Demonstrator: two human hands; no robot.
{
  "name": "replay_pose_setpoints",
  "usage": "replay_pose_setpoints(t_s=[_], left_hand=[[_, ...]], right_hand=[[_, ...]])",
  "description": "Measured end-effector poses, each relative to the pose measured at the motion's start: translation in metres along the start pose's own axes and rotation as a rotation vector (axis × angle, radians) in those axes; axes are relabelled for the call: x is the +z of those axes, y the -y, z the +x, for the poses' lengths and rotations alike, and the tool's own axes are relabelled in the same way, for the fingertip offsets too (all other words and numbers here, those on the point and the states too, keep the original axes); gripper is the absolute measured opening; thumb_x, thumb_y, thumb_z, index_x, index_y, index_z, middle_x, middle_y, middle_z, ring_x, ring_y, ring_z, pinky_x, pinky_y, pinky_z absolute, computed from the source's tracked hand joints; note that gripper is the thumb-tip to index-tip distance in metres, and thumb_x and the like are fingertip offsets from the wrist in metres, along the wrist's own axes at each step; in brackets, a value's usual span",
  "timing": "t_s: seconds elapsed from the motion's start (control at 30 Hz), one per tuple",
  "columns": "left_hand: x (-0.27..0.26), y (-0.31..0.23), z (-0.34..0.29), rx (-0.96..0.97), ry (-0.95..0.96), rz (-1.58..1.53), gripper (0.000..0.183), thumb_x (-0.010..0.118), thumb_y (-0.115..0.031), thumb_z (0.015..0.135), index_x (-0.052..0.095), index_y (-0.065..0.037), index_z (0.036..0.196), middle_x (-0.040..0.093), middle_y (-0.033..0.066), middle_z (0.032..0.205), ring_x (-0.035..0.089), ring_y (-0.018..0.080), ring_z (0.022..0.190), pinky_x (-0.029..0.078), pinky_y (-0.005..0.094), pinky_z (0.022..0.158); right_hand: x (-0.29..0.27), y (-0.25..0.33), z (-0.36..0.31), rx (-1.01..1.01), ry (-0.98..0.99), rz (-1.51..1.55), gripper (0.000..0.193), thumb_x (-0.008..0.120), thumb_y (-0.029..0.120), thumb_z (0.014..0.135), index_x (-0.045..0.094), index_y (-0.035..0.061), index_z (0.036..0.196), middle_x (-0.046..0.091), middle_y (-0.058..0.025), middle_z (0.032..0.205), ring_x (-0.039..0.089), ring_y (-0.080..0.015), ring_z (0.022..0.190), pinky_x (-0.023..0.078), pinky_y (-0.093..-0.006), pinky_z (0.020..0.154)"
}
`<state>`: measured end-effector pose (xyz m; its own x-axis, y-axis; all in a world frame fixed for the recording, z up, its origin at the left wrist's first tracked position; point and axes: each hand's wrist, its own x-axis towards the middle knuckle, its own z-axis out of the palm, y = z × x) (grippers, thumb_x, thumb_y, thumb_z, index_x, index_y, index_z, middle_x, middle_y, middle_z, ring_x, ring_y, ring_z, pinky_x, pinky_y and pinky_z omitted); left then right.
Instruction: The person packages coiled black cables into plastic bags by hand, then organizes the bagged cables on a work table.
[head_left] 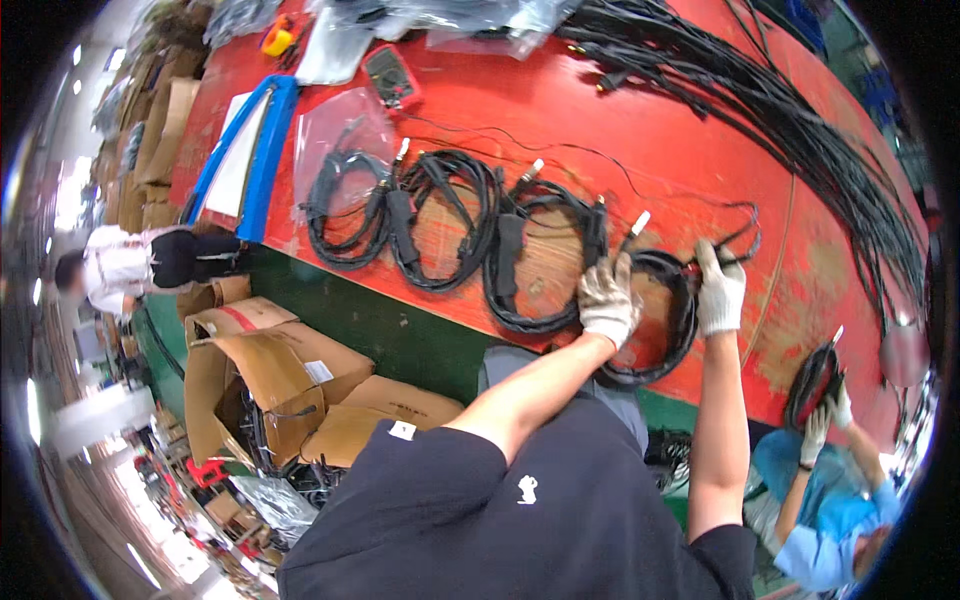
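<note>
Both my hands wear white work gloves and rest on a coiled black cable [665, 330] lying on the red table [620, 130]. My left hand [607, 298] grips the coil's left side, near its metal plug [638, 224]. My right hand [720, 288] holds the coil's right side, where a thin red-and-black lead runs off. To the left lie three more coiled black cables [535, 265], [440, 225], [345, 210] in a row, each with a plug end.
A long bundle of black cables [790, 110] runs along the table's far right. A multimeter [390, 75], clear plastic bags [345, 125] and a blue-edged board [245, 160] lie at the far left. Cardboard boxes [270, 380] stand on the floor. Another person's gloved hands [830, 410] hold a coil at right.
</note>
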<state>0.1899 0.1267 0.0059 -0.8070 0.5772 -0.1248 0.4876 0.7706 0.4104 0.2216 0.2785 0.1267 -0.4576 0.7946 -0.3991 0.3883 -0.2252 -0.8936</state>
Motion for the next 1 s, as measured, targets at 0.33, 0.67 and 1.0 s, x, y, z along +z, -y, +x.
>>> replay_pose_setpoints(t_s=[0.33,0.67,1.0], left_hand=[[-0.003,0.004,0.008,-0.017,0.049,-0.063,0.07,0.07,-0.036,0.083,0.047,-0.012,0.144,0.047,0.0188,0.138,0.048,0.0373,0.121,0.036,0.0504,0.105],[0.002,0.005,0.007,0.002,0.03,-0.138,0.068,0.069,-0.033,0.083,0.048,-0.015,0.144,0.047,0.0189,0.141,0.047,0.0371,0.124,0.035,0.052,0.106],[0.002,0.006,0.005,0.017,0.036,-0.098,0.069,0.068,-0.034,0.083,0.046,-0.014,0.146,0.046,0.018,0.143,0.047,0.0368,0.125,0.034,0.0516,0.107]], right_hand=[[0.006,0.007,0.003,-0.031,0.041,-0.028,0.027,0.069,0.031,0.097,0.064,0.0079,0.085,0.057,0.0017,0.065,0.05,-0.0074,0.05,0.04,-0.0253,0.047],[0.001,0.001,0.006,-0.048,0.02,-0.007,0.026,0.069,0.029,0.098,0.063,0.0081,0.083,0.057,0.0018,0.064,0.05,-0.0075,0.05,0.039,-0.0251,0.047],[0.003,-0.002,0.0,-0.041,0.025,-0.005,0.026,0.069,0.03,0.097,0.065,0.0072,0.085,0.058,0.001,0.064,0.05,-0.0081,0.049,0.038,-0.0253,0.046]])
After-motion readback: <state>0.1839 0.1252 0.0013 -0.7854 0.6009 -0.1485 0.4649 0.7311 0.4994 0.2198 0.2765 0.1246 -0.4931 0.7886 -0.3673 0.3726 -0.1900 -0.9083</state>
